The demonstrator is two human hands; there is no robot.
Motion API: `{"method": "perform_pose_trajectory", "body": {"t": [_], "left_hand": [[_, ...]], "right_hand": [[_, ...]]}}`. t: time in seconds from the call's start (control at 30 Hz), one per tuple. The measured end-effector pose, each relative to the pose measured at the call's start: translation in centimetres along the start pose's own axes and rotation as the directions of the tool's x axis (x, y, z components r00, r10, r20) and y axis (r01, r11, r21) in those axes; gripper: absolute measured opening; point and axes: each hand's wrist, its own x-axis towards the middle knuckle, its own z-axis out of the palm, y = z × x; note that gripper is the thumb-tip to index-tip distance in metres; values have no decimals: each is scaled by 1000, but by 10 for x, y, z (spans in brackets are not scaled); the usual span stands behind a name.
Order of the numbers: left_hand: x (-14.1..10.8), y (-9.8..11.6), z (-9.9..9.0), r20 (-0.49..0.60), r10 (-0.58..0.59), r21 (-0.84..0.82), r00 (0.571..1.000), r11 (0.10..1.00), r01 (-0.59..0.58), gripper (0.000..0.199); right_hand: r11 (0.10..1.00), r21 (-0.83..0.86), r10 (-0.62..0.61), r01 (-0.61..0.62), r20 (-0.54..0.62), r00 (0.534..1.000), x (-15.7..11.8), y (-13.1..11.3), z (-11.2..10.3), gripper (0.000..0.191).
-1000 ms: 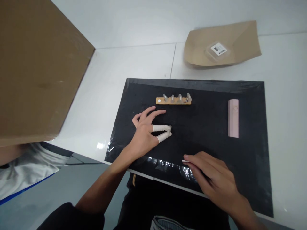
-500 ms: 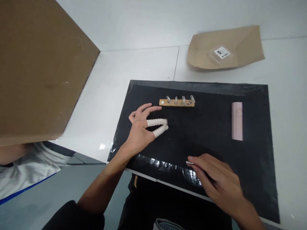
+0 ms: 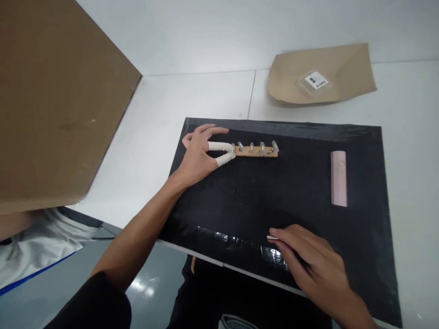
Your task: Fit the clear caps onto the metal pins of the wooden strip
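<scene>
White covers wrap the thumb and index finger of my left hand (image 3: 202, 153). Those two fingertips pinch a small clear piece (image 3: 233, 148) at the left end of a narrow wooden strip (image 3: 255, 153). Several clear, tube-like pieces (image 3: 262, 147) stand or lean along the strip. Near the front edge of the black mat (image 3: 291, 192), my right hand (image 3: 313, 260) is closed on a thin metal tool (image 3: 272, 237), of which only the tip shows.
A pink block (image 3: 339, 178) lies on the mat's right part. Behind the mat sits a brown paper tray (image 3: 350, 73) with a labelled clear case (image 3: 313, 83). A large cardboard box (image 3: 61, 100) stands at the left, with a person's pale clothing (image 3: 48, 242) below it.
My left hand has moved away from me with the clear piece, from the bare mat to the strip's left end. My right hand has hardly moved.
</scene>
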Motion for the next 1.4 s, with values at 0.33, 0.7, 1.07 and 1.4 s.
{"method": "perform_pose_trajectory", "body": {"t": [0.33,0.7,1.07,1.4], "left_hand": [[2,-7,3,36,-10,-26,999,1000,11,9],[1,-3,5,6,-18,-81,1000,997,19,11],[-6,6,-17,55,20,-13,998,1000,-20,47],[10,20,-20,106,81,202,991,974,-101,44]], "right_hand": [[1000,9,14,-14,9,1000,-1,0,0,35],[1000,13,8,-8,16,1000,-1,-1,-1,30],[1000,6,4,-4,10,1000,-1,2,0,32],[1000,-1,-2,2,-1,1000,0,1,1,29]]}}
